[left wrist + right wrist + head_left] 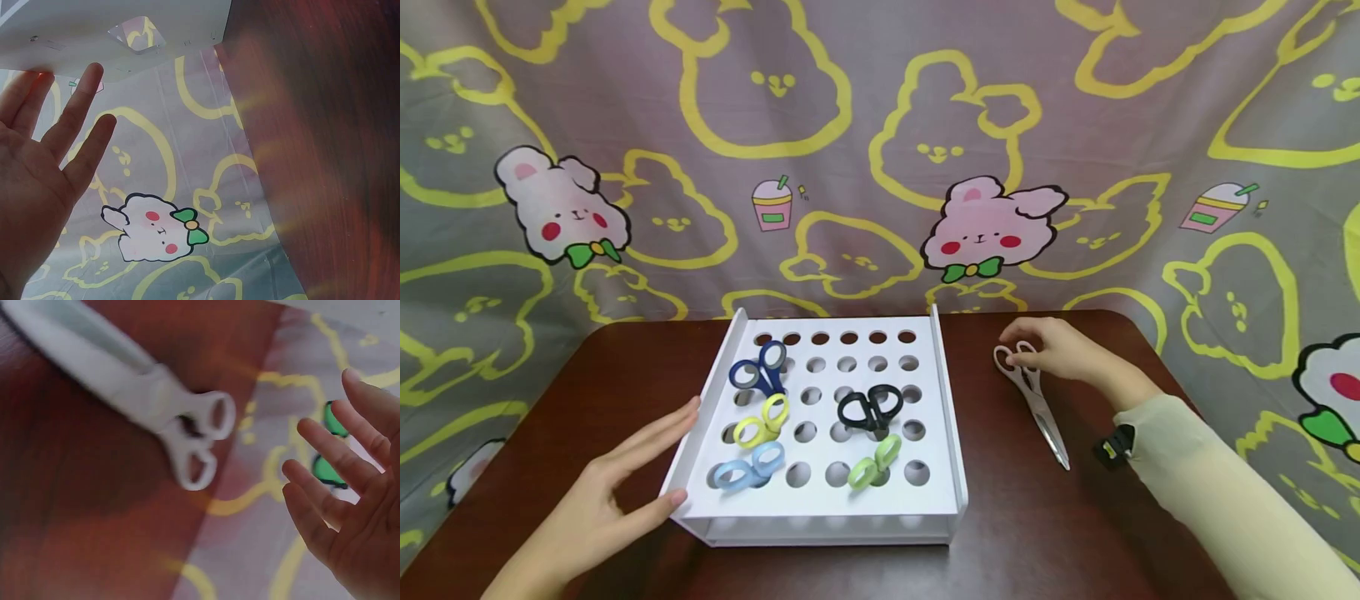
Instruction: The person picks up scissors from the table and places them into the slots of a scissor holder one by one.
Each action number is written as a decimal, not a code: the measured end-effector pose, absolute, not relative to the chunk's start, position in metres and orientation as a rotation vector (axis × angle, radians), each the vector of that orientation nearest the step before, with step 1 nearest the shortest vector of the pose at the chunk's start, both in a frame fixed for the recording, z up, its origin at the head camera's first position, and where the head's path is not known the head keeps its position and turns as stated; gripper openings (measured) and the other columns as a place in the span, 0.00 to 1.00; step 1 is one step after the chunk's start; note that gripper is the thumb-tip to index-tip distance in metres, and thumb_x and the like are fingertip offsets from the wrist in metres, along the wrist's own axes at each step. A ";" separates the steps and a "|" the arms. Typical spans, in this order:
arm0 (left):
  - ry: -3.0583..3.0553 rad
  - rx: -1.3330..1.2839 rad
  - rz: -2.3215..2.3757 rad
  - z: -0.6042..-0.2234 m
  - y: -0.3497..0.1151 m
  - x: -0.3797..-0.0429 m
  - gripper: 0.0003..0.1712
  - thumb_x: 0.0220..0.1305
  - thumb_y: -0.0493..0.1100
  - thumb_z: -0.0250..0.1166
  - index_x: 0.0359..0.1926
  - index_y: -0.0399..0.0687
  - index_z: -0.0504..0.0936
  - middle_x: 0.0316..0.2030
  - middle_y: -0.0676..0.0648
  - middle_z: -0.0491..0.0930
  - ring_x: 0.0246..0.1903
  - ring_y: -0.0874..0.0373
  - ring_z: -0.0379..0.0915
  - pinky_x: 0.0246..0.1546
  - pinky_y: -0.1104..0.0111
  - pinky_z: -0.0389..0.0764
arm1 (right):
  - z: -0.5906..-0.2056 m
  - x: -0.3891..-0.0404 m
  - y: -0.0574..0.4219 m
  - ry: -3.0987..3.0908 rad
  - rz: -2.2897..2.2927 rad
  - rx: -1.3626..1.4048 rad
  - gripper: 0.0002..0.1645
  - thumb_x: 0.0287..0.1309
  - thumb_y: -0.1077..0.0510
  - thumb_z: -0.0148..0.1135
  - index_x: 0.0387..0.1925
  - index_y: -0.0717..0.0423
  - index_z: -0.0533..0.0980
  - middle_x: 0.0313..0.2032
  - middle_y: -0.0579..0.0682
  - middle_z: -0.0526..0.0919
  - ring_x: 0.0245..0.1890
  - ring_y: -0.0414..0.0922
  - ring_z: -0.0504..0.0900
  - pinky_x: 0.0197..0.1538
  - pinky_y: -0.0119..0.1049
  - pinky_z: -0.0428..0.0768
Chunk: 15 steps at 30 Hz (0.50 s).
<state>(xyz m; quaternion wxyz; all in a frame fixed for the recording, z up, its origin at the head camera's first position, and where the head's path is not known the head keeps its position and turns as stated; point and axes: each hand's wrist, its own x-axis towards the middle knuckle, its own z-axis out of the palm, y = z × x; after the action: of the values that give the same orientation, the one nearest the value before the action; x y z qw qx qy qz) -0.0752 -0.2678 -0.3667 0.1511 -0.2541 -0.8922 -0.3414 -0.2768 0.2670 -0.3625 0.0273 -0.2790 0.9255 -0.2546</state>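
A white rack [823, 414] with rows of round holes stands on the table. My left hand [602, 492] is at its left wall, fingers extended, thumb near the front corner. In the left wrist view those fingers [84, 94] reach up to the white panel. Scissors stand in the holes, handles up: navy [767, 383], yellow [763, 429], light blue [751, 468], black [872, 412] and green [877, 465]. Right of the rack, white-handled scissors [1037, 404] lie on the table, blades toward me. My right hand [1060, 350] hovers by their handles; the right wrist view shows its fingers loosely spread, holding nothing.
The dark brown table [1000, 533] ends at a patterned curtain [850, 192] behind the rack. A black strap with a small device [1115, 446] sits on the right wrist, over a pale sleeve [1225, 492].
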 end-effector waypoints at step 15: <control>-2.566 -0.734 -0.949 -0.364 -0.269 -0.075 0.46 0.47 0.32 0.76 0.69 0.47 0.71 0.71 0.50 0.68 0.70 0.73 0.58 0.64 0.88 0.55 | -0.402 -0.306 0.284 2.791 -0.812 -0.675 0.34 0.57 0.54 0.71 0.61 0.66 0.72 0.61 0.70 0.73 0.62 0.69 0.70 0.61 0.66 0.69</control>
<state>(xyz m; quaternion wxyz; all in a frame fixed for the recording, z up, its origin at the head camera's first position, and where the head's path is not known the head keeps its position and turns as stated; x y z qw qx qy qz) -0.0753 -0.2690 -0.3643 0.1538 -0.2562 -0.8950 -0.3311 -0.3055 0.2842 -0.4021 0.0789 -0.2255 0.9323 -0.2714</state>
